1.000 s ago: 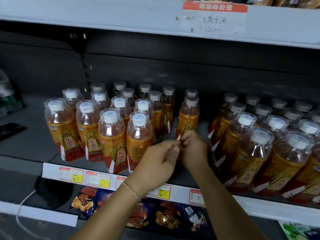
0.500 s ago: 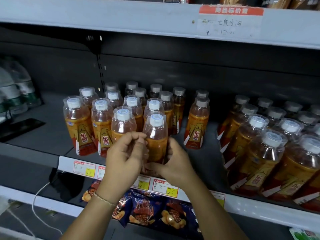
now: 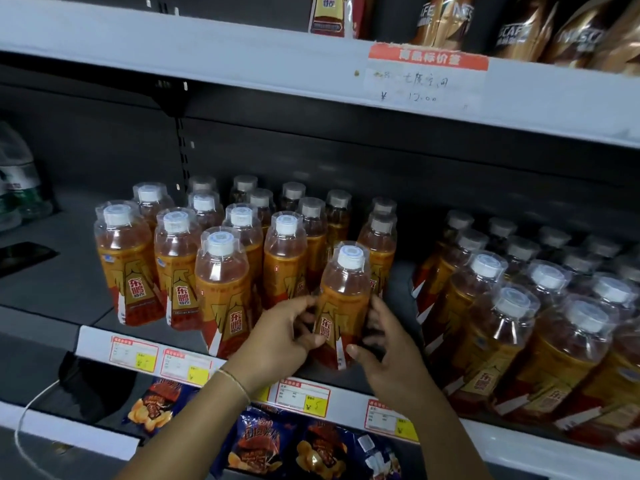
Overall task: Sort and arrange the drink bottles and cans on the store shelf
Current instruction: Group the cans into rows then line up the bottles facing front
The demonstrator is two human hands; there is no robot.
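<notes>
An orange drink bottle (image 3: 341, 299) with a white cap and red-gold label stands at the front of the shelf (image 3: 41, 282), slightly tilted. My left hand (image 3: 280, 336) grips its left side and my right hand (image 3: 388, 344) grips its right side. To its left stands a block of several identical bottles (image 3: 221, 275) in rows. Behind it one short column of the same bottles (image 3: 379, 240) runs toward the back. A second block of these bottles (image 3: 502, 323) fills the right part of the shelf.
A price-tag rail (image 3: 180, 362) runs along the shelf's front edge. Snack bags (image 3: 263, 441) lie on the shelf below. Coffee packs (image 3: 540, 26) stand on the upper shelf. Water bottles (image 3: 17, 181) and a dark flat object (image 3: 24, 254) sit at the far left.
Both hands closed on a front bottle of the left block and carried it to the right, in front of the short column. The view also shifted up and left.
</notes>
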